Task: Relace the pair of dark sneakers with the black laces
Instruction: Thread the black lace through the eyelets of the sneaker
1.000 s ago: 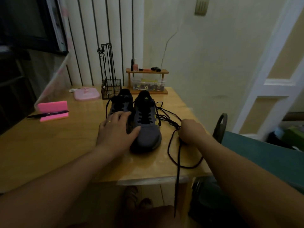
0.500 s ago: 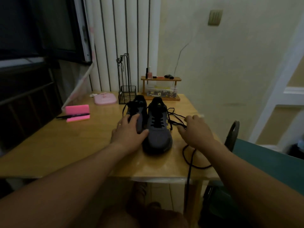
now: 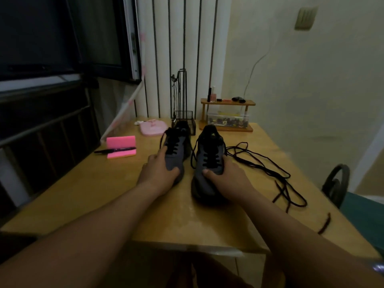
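Note:
Two dark grey sneakers stand toes toward me on the wooden table (image 3: 87, 192). My left hand (image 3: 159, 173) grips the toe of the left sneaker (image 3: 176, 146), thumb over its front. My right hand (image 3: 226, 175) grips the right sneaker (image 3: 209, 154) at its forefoot, thumb on top. Both shoes have black laces through their lower eyelets. A loose black lace (image 3: 268, 169) lies in loops on the table to the right, one end trailing near the table's right edge.
A pink sticky-note block (image 3: 121, 146) with a black pen (image 3: 114, 150) lies at left. Behind the shoes stand a pink case (image 3: 152, 127), a black wire holder (image 3: 182, 119) and a small wooden shelf (image 3: 227, 115) with a clear box. A chair back (image 3: 336, 183) rises at right.
My right hand left the loose lace and took hold of the right sneaker. The two shoes now stand apart, and the camera has tilted up.

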A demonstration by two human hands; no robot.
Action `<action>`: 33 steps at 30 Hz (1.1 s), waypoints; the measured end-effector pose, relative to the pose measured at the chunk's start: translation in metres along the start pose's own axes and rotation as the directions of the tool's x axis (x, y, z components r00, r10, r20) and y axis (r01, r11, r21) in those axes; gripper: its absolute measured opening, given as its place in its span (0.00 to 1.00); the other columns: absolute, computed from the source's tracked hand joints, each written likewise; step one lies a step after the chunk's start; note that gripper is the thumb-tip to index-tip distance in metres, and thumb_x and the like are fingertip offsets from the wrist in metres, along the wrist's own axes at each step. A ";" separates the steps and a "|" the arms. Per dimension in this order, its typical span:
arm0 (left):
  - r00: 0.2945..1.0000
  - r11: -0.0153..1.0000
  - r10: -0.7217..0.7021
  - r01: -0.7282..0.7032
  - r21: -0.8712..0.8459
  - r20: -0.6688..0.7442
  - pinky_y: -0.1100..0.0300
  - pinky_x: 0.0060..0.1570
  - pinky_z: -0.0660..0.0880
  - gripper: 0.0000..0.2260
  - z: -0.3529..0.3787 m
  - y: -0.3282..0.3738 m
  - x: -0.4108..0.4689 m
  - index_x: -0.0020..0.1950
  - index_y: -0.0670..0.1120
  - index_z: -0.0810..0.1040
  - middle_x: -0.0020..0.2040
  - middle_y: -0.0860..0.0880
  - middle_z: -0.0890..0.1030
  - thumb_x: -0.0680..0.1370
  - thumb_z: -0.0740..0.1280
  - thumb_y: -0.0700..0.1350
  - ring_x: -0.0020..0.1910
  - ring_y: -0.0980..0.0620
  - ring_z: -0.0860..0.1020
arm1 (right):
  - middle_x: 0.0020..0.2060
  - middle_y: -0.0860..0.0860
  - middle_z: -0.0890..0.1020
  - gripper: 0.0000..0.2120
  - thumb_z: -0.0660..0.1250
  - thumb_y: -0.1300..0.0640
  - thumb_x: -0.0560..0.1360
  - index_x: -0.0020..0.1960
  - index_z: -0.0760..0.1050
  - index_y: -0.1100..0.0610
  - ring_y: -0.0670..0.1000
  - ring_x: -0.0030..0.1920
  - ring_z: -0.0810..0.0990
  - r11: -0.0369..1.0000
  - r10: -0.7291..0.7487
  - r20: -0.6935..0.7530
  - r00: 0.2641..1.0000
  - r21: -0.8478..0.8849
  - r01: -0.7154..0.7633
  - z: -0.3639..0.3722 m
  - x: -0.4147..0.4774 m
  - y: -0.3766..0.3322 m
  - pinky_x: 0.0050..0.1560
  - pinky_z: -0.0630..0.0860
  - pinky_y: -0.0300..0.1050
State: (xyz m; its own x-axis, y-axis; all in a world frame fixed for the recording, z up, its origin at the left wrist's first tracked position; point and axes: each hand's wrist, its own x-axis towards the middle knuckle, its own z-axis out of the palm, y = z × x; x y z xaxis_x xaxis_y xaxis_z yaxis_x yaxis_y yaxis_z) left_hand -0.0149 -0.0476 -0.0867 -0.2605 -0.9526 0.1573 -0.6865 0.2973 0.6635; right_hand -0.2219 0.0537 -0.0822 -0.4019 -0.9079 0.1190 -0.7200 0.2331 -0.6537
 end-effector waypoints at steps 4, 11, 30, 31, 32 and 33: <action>0.998 0.999 0.049 -0.048 0.012 -0.045 0.45 0.67 0.75 0.40 0.001 -0.016 0.016 0.84 0.56 0.55 0.75 0.44 0.69 0.77 0.70 0.58 0.70 0.40 0.73 | 0.61 0.48 0.81 0.35 0.65 0.27 0.73 0.71 0.70 0.47 0.55 0.62 0.80 0.997 0.049 0.028 0.998 0.052 -0.051 -0.006 0.003 0.010 0.62 0.79 0.58; 0.932 0.942 0.328 -0.311 0.126 -0.151 0.48 0.72 0.70 0.33 -0.001 0.002 0.037 0.82 0.52 0.63 0.77 0.48 0.71 0.79 0.72 0.55 0.74 0.47 0.70 | 0.71 0.49 0.77 0.27 0.58 0.37 0.84 0.78 0.68 0.49 0.51 0.65 0.77 0.972 -0.010 -0.015 1.000 0.235 0.013 -0.019 0.029 0.005 0.58 0.73 0.46; 0.974 0.813 0.189 -0.225 -0.537 -0.123 0.69 0.40 0.73 0.03 0.056 0.067 0.056 0.52 0.52 0.78 0.48 0.54 0.82 0.84 0.66 0.48 0.45 0.62 0.80 | 0.49 0.53 0.86 0.05 0.67 0.57 0.83 0.56 0.78 0.58 0.51 0.51 0.86 0.693 -0.102 -0.168 0.980 0.696 0.191 -0.027 0.082 0.023 0.46 0.81 0.42; 0.975 0.819 0.181 -0.224 -0.528 -0.132 0.66 0.41 0.73 0.03 0.057 0.066 0.057 0.51 0.52 0.77 0.47 0.53 0.81 0.85 0.65 0.47 0.45 0.61 0.80 | 0.50 0.53 0.86 0.05 0.67 0.57 0.83 0.56 0.78 0.58 0.52 0.52 0.86 0.675 -0.063 -0.165 0.984 0.719 0.164 -0.026 0.083 0.024 0.48 0.82 0.45; 0.974 0.819 0.168 -0.224 -0.529 -0.152 0.65 0.42 0.73 0.04 0.058 0.067 0.057 0.51 0.52 0.77 0.47 0.53 0.81 0.85 0.65 0.46 0.45 0.60 0.79 | 0.50 0.53 0.86 0.04 0.67 0.57 0.83 0.56 0.78 0.57 0.53 0.52 0.86 0.669 -0.031 -0.169 0.985 0.728 0.146 -0.025 0.084 0.025 0.49 0.83 0.48; 0.970 0.815 0.160 -0.234 -0.530 -0.183 0.63 0.43 0.74 0.04 0.059 0.067 0.057 0.52 0.53 0.76 0.47 0.53 0.81 0.85 0.64 0.46 0.45 0.59 0.79 | 0.50 0.53 0.85 0.03 0.67 0.57 0.83 0.55 0.77 0.56 0.53 0.52 0.86 0.679 -0.008 -0.184 0.983 0.720 0.141 -0.024 0.085 0.026 0.49 0.83 0.48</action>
State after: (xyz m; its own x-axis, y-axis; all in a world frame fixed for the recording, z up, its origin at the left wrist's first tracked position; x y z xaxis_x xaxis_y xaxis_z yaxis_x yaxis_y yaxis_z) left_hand -0.1157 -0.0779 -0.0764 -0.2380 -0.8883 0.3927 -0.1382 0.4312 0.8916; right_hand -0.2887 -0.0094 -0.0707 -0.4938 -0.8298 0.2599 -0.1383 -0.2201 -0.9656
